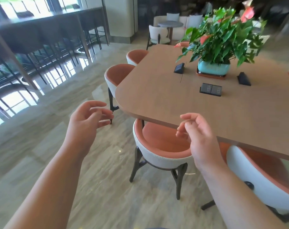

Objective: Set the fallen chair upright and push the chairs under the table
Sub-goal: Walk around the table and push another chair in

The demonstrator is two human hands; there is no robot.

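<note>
My left hand [89, 115] and right hand [195, 135] both loosely open, empty, above the upright chair [158, 146] at the table [190, 103] edge.

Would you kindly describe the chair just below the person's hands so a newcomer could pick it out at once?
Start at the long wooden table with the potted plant. At its near edge, by the rounded corner, stands the chair, upright, its seat partly under the tabletop. Unlike the two chairs along the left side, it sits between the left hand and right hand.
</note>
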